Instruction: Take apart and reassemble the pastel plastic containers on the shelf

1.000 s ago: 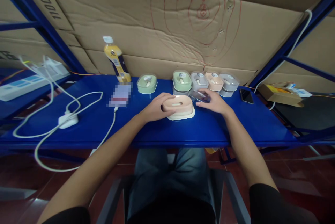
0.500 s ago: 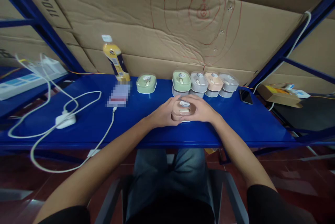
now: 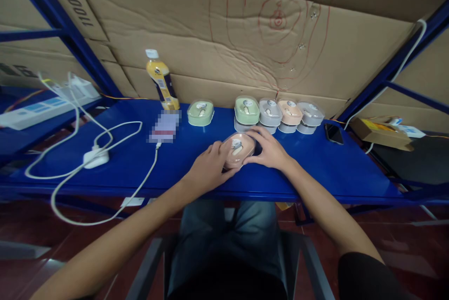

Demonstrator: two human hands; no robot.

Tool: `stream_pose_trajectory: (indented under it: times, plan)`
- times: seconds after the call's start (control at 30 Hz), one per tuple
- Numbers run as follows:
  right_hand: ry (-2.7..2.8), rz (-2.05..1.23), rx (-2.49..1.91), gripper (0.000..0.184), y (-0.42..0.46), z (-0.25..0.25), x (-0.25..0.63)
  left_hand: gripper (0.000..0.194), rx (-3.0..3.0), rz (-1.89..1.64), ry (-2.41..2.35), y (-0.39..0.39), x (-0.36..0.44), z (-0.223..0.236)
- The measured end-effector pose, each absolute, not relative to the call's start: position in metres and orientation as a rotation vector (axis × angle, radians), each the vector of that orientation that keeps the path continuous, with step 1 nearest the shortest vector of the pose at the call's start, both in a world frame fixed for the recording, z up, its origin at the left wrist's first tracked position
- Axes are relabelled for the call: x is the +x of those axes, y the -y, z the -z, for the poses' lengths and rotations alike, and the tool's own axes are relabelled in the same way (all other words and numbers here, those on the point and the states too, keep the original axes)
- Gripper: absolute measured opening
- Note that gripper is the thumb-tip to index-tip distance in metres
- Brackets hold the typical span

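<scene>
A peach-coloured lidded box [image 3: 242, 152] with a clear top, a round sticker and a pale handle-like piece on its lid is between my two hands, turned at an angle near the table's front edge. My left hand [image 3: 209, 165] wraps its left side, fingers along the far edge and thumb at the front. On the right, my right hand [image 3: 269, 150] curves around the box, its thumb and fingertips touching the near and far sides. Just behind stand similar boxes in two layers: a green one [image 3: 247, 111], a grey-purple one [image 3: 270, 112], a peach one [image 3: 290, 113] and a grey one [image 3: 310, 113] on top.
Apart to the left sits a single green box [image 3: 200, 113]. Beyond it are a yellow drink bottle [image 3: 162, 82], a blurred-out flat item [image 3: 164, 127] on a cable, and a white charger [image 3: 96, 157]. A phone [image 3: 334, 133] and an open carton [image 3: 382, 134] lie right. Cardboard [image 3: 196, 42] backs the table.
The peach box has turned from square-on to slanted and shifted slightly left between my hands. My left hand has moved left and lower; the view has shifted a little.
</scene>
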State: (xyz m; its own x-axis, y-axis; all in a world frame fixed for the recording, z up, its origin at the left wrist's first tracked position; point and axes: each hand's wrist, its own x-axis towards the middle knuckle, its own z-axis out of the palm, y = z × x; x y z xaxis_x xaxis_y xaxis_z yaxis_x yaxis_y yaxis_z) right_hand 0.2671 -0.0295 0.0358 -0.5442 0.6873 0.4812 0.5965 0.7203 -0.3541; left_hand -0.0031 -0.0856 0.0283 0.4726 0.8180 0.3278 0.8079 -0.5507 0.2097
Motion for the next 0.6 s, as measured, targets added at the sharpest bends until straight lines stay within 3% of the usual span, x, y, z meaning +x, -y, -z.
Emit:
stream_pose_trajectory:
  times: [0.13,0.27,0.6]
  plan:
    - [2.309,-0.177,-0.916,0.08,0.033,-0.034,0.257,0.079,2.625,-0.401,-1.941,0.118,-0.012,-0.037]
    - [2.279,-0.213,-0.948,0.062,0.035,-0.034,0.257,0.082,2.509,-0.237,-2.18,0.1,-0.011,-0.049]
    - [2.295,-0.328,-1.075,0.054,0.023,-0.028,0.268,0.074,2.333,-0.153,-2.197,-0.008,0.03,-0.07]
